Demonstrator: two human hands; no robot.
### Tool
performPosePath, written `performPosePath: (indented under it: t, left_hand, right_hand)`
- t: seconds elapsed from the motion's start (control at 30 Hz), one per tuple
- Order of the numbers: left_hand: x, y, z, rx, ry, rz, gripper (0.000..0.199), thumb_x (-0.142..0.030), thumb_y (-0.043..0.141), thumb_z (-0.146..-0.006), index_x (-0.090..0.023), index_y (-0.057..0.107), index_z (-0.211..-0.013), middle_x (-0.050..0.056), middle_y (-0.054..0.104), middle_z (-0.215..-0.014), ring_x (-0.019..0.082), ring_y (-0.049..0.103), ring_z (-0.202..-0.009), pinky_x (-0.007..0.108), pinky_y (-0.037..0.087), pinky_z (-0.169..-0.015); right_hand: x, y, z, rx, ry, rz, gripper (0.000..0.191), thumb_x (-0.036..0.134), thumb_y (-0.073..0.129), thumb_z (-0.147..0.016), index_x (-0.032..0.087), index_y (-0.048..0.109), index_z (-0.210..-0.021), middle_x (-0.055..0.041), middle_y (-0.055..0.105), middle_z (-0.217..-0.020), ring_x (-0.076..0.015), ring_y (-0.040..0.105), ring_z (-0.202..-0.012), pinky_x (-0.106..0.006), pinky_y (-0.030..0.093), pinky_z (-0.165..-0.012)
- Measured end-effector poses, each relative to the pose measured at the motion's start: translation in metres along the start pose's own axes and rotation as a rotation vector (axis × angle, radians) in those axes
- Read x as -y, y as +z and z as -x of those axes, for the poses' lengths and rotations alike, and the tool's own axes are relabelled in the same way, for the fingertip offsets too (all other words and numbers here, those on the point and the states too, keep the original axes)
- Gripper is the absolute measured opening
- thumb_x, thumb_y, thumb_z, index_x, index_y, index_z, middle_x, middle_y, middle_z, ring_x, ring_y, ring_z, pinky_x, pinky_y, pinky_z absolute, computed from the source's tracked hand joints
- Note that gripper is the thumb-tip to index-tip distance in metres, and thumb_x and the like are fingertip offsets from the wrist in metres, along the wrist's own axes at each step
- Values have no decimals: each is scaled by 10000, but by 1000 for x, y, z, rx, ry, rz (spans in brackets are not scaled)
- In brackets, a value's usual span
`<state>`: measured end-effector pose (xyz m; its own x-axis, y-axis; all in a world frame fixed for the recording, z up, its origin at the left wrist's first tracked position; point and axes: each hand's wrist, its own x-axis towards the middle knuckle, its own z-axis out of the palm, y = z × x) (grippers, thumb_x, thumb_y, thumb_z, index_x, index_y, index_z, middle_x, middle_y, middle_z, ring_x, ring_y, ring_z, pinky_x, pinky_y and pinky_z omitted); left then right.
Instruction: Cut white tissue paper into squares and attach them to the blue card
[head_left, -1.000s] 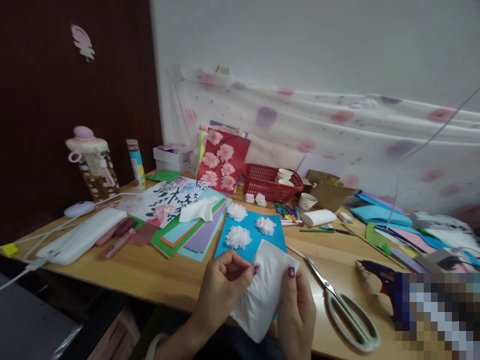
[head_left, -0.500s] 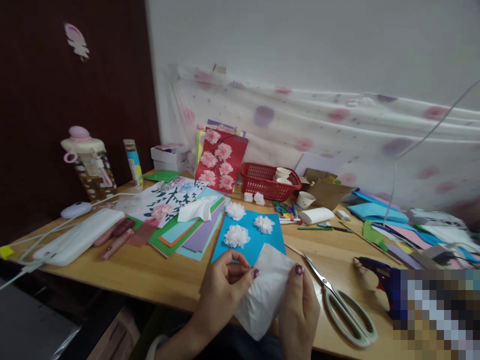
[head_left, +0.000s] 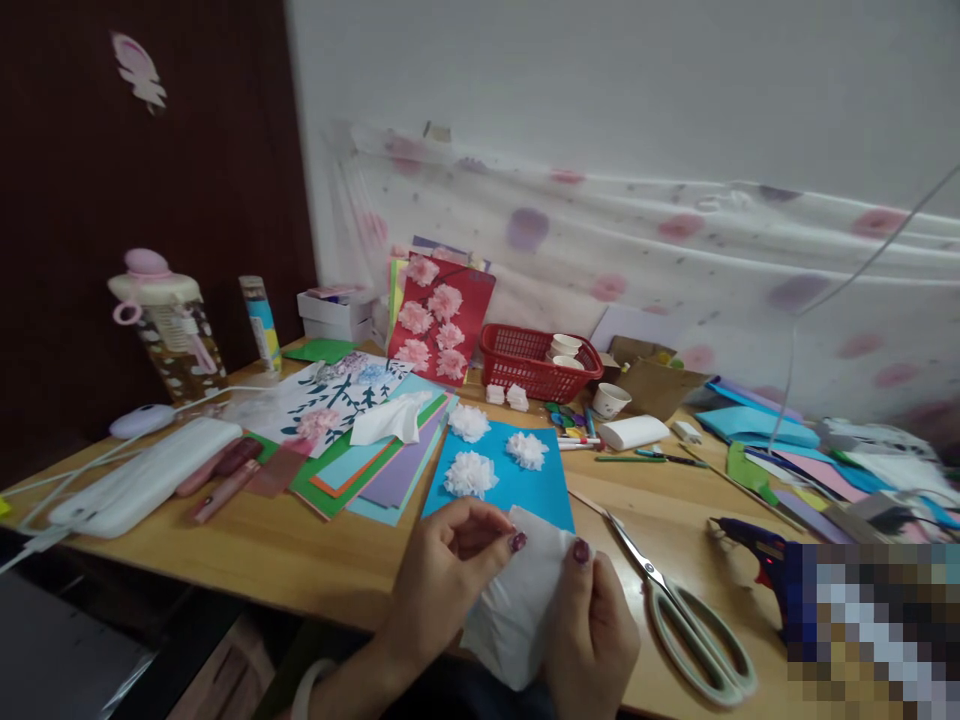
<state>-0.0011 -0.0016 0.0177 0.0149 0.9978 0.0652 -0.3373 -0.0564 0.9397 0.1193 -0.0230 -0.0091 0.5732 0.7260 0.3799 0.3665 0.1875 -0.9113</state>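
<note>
Between my hands, over the table's front edge, hangs a white tissue (head_left: 517, 610). My left hand (head_left: 454, 560) pinches its upper left edge between thumb and fingers. On the other side, my right hand (head_left: 596, 620) is closed on the tissue's right edge, thumb on top. Just beyond lies a sheet of blue paper (head_left: 532, 490), its near part hidden by my hands and the tissue. Three white ruffled paper flowers (head_left: 471, 474) rest on it. Scissors (head_left: 664, 590) with pale handles lie to the right of my right hand.
A glue gun (head_left: 757, 545) with a red light lies at right. Behind stand a red basket (head_left: 525, 365) with paper cups and a red card (head_left: 465, 290) with pink flowers. Coloured papers (head_left: 390, 480), a white power bank (head_left: 150, 475) and a bottle (head_left: 176, 340) are at left.
My right hand has come slightly inward and lower, bringing the tissue's right edge closer to my left hand. The tissue now looks narrower, and both hands still hold it.
</note>
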Motion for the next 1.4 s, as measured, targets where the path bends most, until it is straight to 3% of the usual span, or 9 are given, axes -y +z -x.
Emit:
performPosePath:
  t: [0.1,0.27,0.43,0.63,0.93,1.23,1.4]
  left_hand:
    - [-1,3,-2,-51,1,62,189,-222,810,-684,-180,627,-701,56,773,-784,192,742,-798,239,570,-735]
    - [1,1,-3,-20,58,115,220,-243,816,-709,-191,633,-820,103,780,-1034,215,746,-913,302,576,-840]
    - [-3,2,-6,-15,73,119,223,-304,821,-713,-182,646,-775,108,795,-938,234,741,-944,305,569,-850]
    - [-7,3,-7,-7,59,134,231,-337,823,-712,-180,653,-722,89,803,-867,220,748,-922,268,561,-836]
    - [-8,4,-4,-14,26,166,303,-378,839,-685,-181,610,-709,81,801,-783,231,765,-846,274,568,-777]
    - [-11,6,3,9,6,203,408,-333,831,-716,-197,533,-961,92,807,-803,226,765,-828,281,570,-756]
    - [-8,5,5,86,91,186,353,-285,783,-775,-212,549,-1028,102,795,-994,195,746,-906,262,564,-800]
  right_hand:
    - [1,2,2,4,-26,22,497,620,463,-921,223,517,-626,26,508,-567,-154,440,-550,-278,310,-519]
    - [-1,3,1,-9,-66,69,495,630,450,-925,224,555,-664,27,524,-557,-163,485,-556,-280,338,-544]
    - [-1,3,0,-49,-183,125,505,634,416,-940,211,637,-774,-11,616,-622,-184,565,-598,-286,368,-567]
    - [2,6,2,-82,-214,117,492,614,404,-953,206,625,-790,-23,657,-651,-180,580,-588,-281,389,-565]
    - [-23,2,0,-85,-279,75,356,513,487,-958,206,613,-830,-18,652,-648,-172,576,-551,-257,413,-527]
    - [-15,2,1,-102,-227,-20,380,526,452,-964,204,611,-839,-40,651,-712,-198,603,-627,-281,436,-564]
    - [-16,2,-2,-117,-212,-68,326,499,528,-939,199,615,-848,-43,658,-695,-182,609,-574,-266,466,-529]
